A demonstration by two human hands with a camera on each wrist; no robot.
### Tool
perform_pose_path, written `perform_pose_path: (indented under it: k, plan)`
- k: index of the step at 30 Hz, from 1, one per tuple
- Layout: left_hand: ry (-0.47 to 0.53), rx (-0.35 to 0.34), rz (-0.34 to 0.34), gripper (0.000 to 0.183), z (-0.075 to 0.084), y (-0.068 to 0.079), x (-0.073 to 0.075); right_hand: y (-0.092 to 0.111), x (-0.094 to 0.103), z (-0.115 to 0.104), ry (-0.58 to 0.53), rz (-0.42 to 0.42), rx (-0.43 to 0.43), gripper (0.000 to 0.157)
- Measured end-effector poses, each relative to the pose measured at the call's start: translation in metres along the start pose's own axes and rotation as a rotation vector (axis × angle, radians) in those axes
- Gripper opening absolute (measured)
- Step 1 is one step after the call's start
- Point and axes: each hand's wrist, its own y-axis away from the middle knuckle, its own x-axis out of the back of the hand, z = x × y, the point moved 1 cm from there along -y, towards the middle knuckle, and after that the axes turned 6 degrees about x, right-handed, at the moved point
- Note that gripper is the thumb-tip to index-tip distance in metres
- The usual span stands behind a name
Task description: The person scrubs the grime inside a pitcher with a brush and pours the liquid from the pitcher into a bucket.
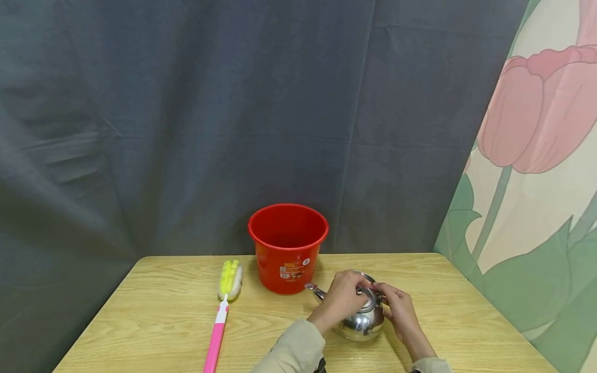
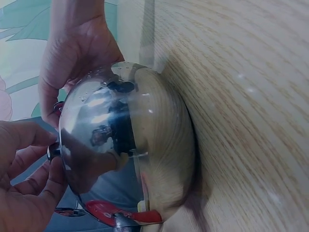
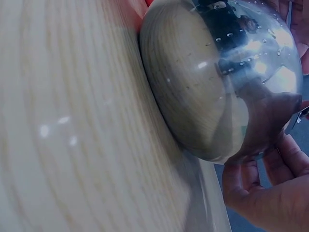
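Observation:
A shiny stainless steel kettle (image 1: 361, 327) stands on the wooden table at right of centre, its spout pointing left toward the bucket. My left hand (image 1: 342, 298) reaches over the top and pinches the black lid knob (image 2: 53, 152) between thumb and fingers. On the far right side of the kettle, my right hand (image 1: 400, 312) holds the body with bent fingers, one fingertip at the handle's base. Water drops (image 3: 229, 35) dot the polished body in the right wrist view. The lid is largely hidden by the left hand.
A red bucket (image 1: 287, 267) stands behind the kettle, close to the dark curtain (image 1: 233, 129). To the left lies a brush (image 1: 216, 331) with a pink and white handle and a yellow and white head. A tulip-patterned cloth (image 1: 527, 217) hangs along the table's right side.

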Motion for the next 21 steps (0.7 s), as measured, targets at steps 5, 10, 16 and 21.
perform_pose_path:
  k: [5, 10, 16, 21]
  plan:
    - [-0.029, 0.010, -0.009, 0.010, -0.0007, -0.0007, -0.0006, 0.0001, -0.0005, -0.0008, -0.008, -0.007, 0.002, 0.031]
    - [-0.072, -0.005, -0.016, 0.009, 0.0000, -0.0015, -0.0007, -0.0011, -0.0010, -0.0004, -0.026, -0.006, 0.001, 0.028]
    - [-0.100, 0.012, -0.034, 0.008, 0.0003, -0.0025, -0.0010, -0.0025, -0.0014, 0.0012, -0.021, 0.000, -0.007, 0.031]
    - [-0.098, 0.031, -0.036, 0.009, 0.0007, -0.0032, -0.0012, -0.0021, -0.0011, 0.0013, -0.018, 0.003, -0.004, 0.032]
